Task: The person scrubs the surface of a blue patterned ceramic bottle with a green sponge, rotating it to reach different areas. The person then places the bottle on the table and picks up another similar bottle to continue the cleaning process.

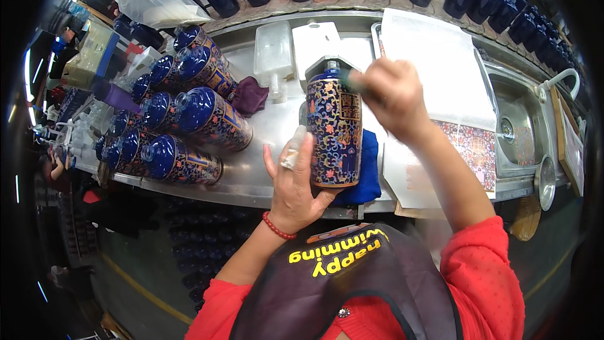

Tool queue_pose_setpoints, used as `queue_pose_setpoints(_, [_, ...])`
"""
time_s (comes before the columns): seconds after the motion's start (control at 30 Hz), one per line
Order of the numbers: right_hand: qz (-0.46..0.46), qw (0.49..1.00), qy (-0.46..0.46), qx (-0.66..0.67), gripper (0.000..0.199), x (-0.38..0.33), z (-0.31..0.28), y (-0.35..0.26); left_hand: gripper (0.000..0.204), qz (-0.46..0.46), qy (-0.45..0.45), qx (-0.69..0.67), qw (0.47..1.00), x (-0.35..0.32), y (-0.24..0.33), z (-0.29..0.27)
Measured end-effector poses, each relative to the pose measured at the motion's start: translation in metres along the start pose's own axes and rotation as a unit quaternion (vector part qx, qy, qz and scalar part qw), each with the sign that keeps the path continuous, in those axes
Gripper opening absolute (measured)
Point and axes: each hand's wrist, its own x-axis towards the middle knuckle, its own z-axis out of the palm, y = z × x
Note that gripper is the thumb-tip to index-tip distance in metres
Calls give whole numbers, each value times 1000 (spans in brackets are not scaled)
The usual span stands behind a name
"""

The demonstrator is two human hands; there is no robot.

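One patterned blue bottle (335,131) stands upright, left hand (294,182) clasping its side, right hand (391,96) closed at its neck.

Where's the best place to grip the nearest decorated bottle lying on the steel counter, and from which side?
Probably take the nearest lying bottle across its round patterned body from above. It lies on its side, blue shoulder toward the person's left, with neighbouring bottles packed close behind it, so the near counter edge is the freer side.
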Motion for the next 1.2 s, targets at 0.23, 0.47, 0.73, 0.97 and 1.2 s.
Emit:
queue_pose_setpoints(0.23, [271, 906, -16, 326, 21, -14, 3, 2, 101, -10, -16, -33, 999, 1, -5, 2])
queue_pose_setpoints(0.47, [79, 945, -158, 277, 13, -6, -8, -14, 101, 1, -8, -5, 1000, 2, 3, -3])
queue_pose_setpoints(0.73, [-22, 956, -203, 212, 12, -10, -11, -21, 98, 22, 14, -13, 1000, 1, -7, 4])
queue_pose_setpoints(0.97, [-140, 987, -68, -31, 14, -5, -6, -20, 103, 10, -18, 15, 1000, 4, -1, -3])
queue_pose_setpoints(1.2, [155, 986, 52, -31, 18, -6, -1, 18, 102, 9, -24, -5, 1000, 2, -9, 0])
